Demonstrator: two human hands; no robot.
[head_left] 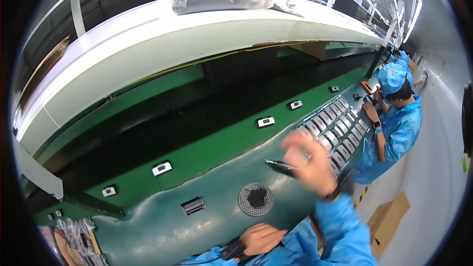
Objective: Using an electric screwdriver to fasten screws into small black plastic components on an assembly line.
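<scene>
My right hand is up off the dark green mat and blurred — fingers curled around a thin screwdriver whose tip points left, away from the tray. It hangs just up and right of the round mesh dish, which lies flat on the mat with a dark heap of tiny screws in its middle. My left hand rests on the mat's near edge, just below that dish, fingers loosely folded and holding nothing that I can make out. A small black slotted part lies to the left of the dish (near it, not touching). Up and right of the dish, beyond my right hand, a tray of grey devices stretches in rows toward a co-worker in blue. Above the dish, small white units sit spaced along the green belt.
</scene>
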